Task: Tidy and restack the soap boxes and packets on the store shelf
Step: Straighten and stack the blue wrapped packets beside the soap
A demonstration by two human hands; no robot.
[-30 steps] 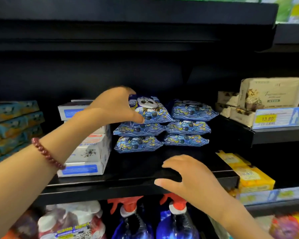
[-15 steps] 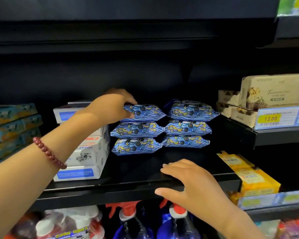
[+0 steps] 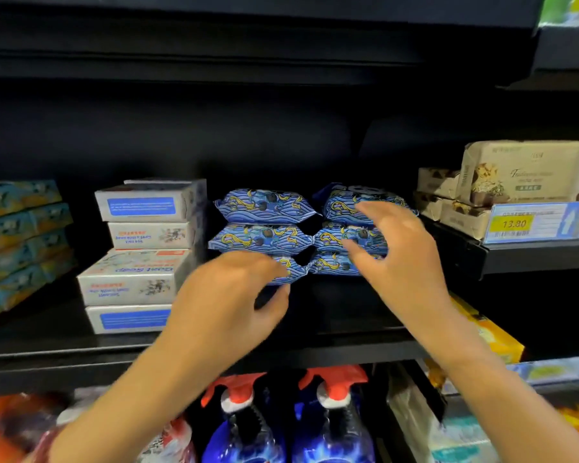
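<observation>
- Head view: both our hands are raised to the black shelf [image 3: 348, 315], in front of two stacks of blue patterned packets, three high each.
- Left hand [image 3: 234, 295]: fingers bent over the front end of the bottom packet [image 3: 291, 270] of the left stack [image 3: 261, 237], thumb just beneath it. Blur hides the contact, so we cannot tell whether the hand pinches the packet or is free.
- Right hand [image 3: 395, 248]: released, fingers spread and loosely bent, nothing held. It covers the near face of the right stack [image 3: 338, 205]. We cannot tell if it is touching or just short.
- Between the two hands, the crimped ends of the stacks nearly meet.
- Outward of the left hand, just beside the left stack: white soap boxes [image 3: 141, 248], piled unevenly, the lower ones jutting forward.
- Outward of the right hand, on a separate ledge: beige cartons [image 3: 522, 172] above a price label [image 3: 513, 223] reading 13.80.
- Below both wrists: spray bottles [image 3: 244, 429] with red triggers, on the next level down.
</observation>
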